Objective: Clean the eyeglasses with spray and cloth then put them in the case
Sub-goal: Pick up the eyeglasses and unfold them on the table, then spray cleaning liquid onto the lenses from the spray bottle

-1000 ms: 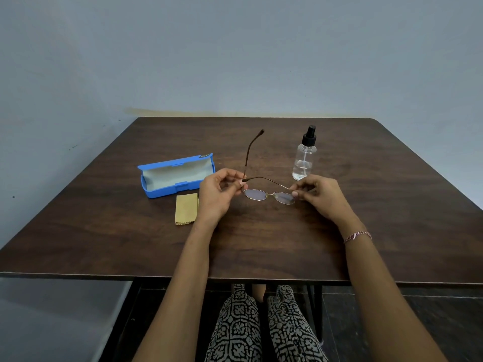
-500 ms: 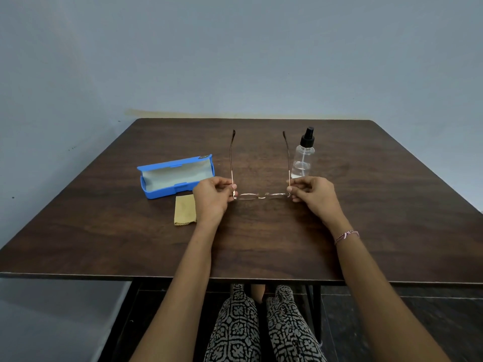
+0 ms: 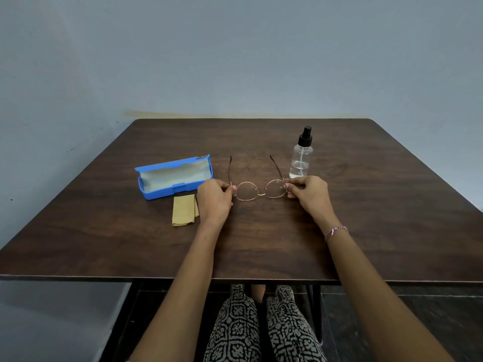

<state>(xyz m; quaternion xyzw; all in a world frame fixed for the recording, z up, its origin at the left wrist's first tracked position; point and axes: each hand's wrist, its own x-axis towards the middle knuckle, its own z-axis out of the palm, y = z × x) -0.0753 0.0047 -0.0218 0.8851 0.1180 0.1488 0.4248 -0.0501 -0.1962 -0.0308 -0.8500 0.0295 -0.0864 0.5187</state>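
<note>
Left hand (image 3: 214, 198), right hand (image 3: 309, 194) pinch hinge corners of round rose-gold wire-rimmed eyeglasses (image 3: 260, 194). Keep fingers off lenses; set level on dark wooden tabletop (image 3: 366, 231).

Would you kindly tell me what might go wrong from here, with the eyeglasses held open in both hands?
1. The spray bottle stands upright just behind the right hand; a careless reach may tip it over.
2. That hand and the left hand pinch the thin eyeglasses at the outer rims; freeing one hand to spray leaves a one-sided hold, so the frame may twist or drop onto the table.
3. Fingertips close to the lenses may smear them.
</note>
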